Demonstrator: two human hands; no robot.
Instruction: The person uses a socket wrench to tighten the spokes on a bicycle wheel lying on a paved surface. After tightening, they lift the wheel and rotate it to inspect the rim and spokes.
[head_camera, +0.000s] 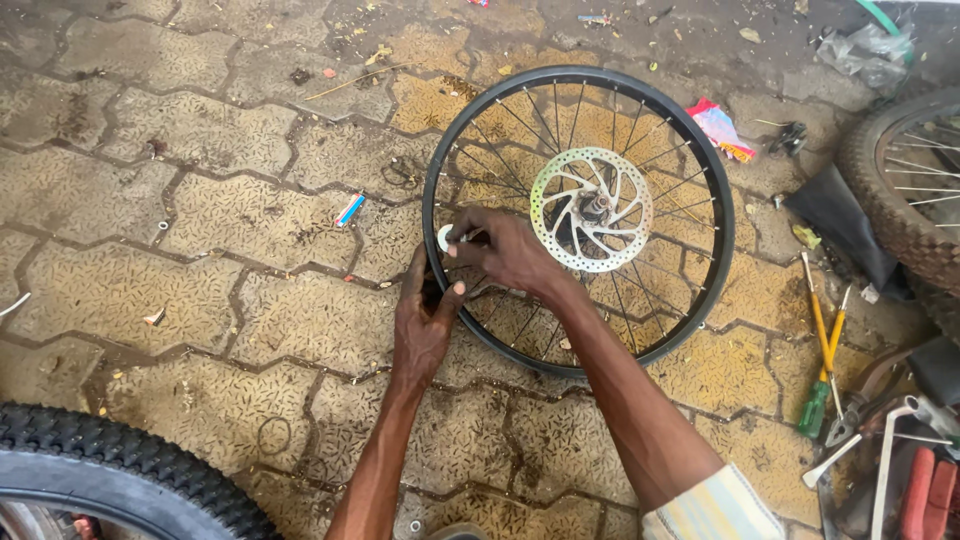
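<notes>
Well to the right of the grip, two screwdrivers (822, 350) lie on the paving stones (200, 210) beside a clutter of hand tools (890, 450). A knobby tyre (130, 465) curves below left; another tyred wheel (905, 190) sits far right. A coloured rag (722, 128) lies up right.

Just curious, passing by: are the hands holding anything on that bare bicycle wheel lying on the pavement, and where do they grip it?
Both grip the wheel rim at its left edge: the left hand from outside, the right hand pinching a small white piece.
</notes>
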